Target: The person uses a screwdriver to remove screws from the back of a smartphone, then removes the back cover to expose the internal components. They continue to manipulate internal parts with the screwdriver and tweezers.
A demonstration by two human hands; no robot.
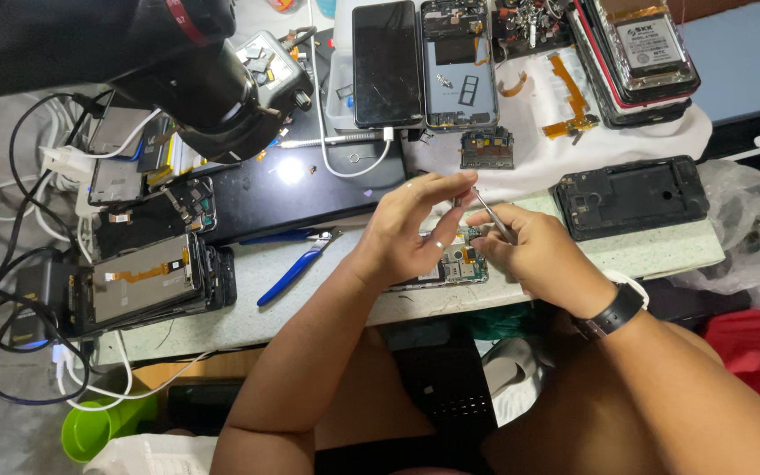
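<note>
Your right hand (534, 251) pinches tweezers (491, 216), tips down on the opened phone (450, 264) at the near table edge. Your left hand (411, 230) curls over the phone's left part, fingertips pinched near the tweezers; whether they hold anything, can't tell. Blue pliers (296, 268) lie left, black frame (631, 195) right, mat (292, 198) far-left.
</note>
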